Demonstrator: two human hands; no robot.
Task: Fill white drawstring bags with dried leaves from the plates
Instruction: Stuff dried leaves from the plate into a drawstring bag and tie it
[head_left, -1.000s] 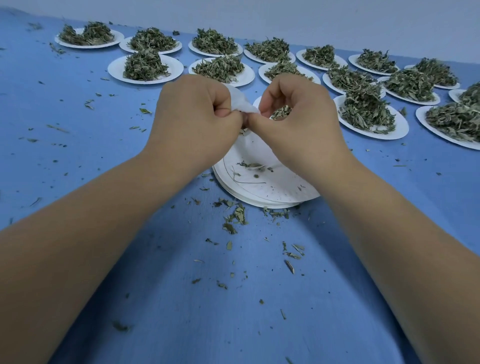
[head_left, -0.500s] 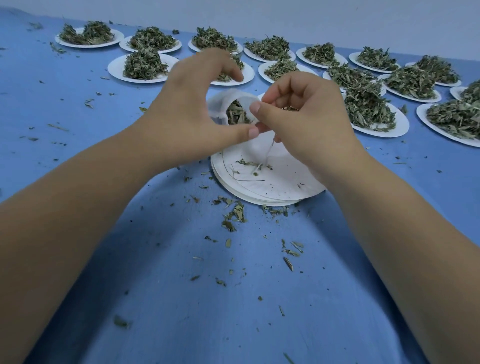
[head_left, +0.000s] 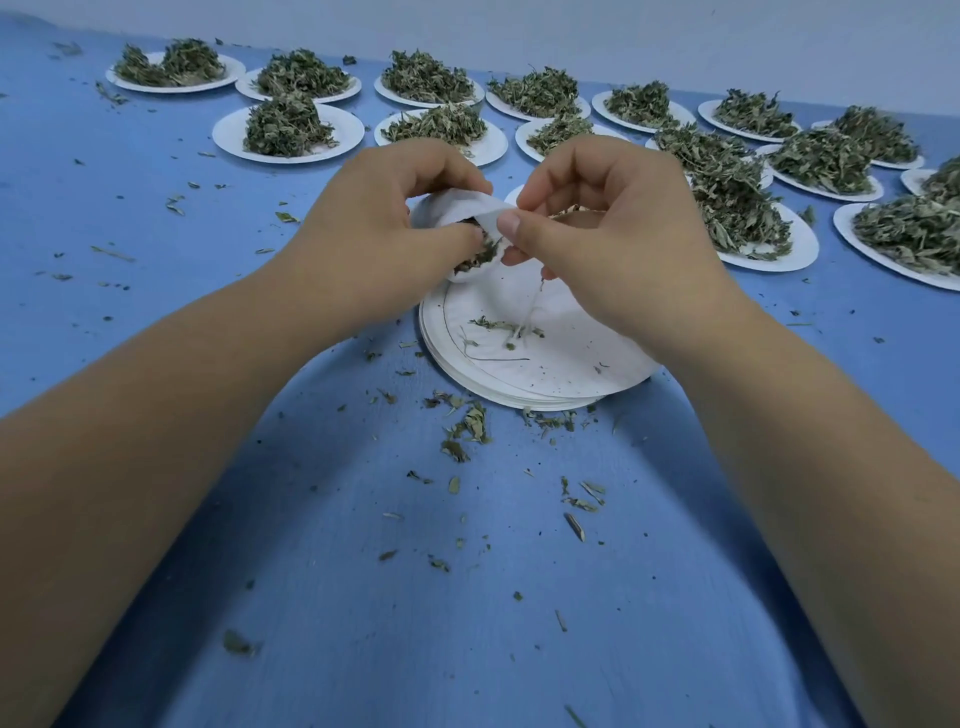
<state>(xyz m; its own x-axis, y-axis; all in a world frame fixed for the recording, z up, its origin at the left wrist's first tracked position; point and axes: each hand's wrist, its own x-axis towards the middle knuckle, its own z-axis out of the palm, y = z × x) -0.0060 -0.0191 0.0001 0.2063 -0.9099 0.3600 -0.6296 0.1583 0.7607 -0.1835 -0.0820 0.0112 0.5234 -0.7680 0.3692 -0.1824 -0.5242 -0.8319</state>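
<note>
Blue-covered bench.

Upper left of frame: far-left plate, white, carries two heaps of dried leaves. Just right of it and nearer, second-row plate carries one tall heap. More white plates run in rows across the top of the frame toward the right, each with a heap of the same grey-green leaf.

Centre, left of middle: left hand, fingers curled round the white drawstring bag, thumb lying across the bag's mouth on the leaves inside. Bag is held between the two hands, above the far edge of the stack, mouth toward the camera. Leaf shows in the opening. Fill level cannot be told, since the hands cover the bag's body.

Centre, right of middle: right hand. Thumb and forefinger pinch the bag's white rim and the other fingers are curled. A thin drawstring hangs from under this hand down to the stack of plates, which sits on the bench below both hands. Top plate of the stack holds only a few leaf bits and specks.

Lower centre: loose scraps scattered on the bench in front of the stack.

Right: large plate with a high heap, just beside the right hand. Right edge of frame: edge plate, heaped, partly cut off.
</note>
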